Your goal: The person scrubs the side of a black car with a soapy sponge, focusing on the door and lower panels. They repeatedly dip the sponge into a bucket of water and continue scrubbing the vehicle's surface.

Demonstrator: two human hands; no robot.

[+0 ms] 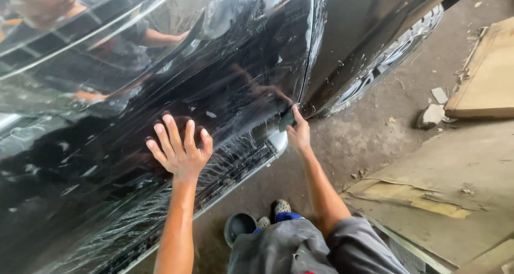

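Fingers (172, 136) of our left hand (181, 148) are spread wide and pressed flat on the wet black car door (160, 81), palm against the film-covered panel. Our right hand (299, 133) pinches a small dark squeegee (286, 119), its edge touching the door's rear lower corner, right at the seam beside the next body panel (364, 22). Streaks and wrinkles of clear film (235, 156) run along the lower part of the door, near the sill. We judge we are working the film down at the door's edge, with the left hand bracing. A next stroke would call for firm, even pressure along the seam so the film lies flat. Below us a dark bowl (239, 227) sits on the concrete floor (385, 129) beside our shoes; cardboard sheets (487, 76) lie well apart.
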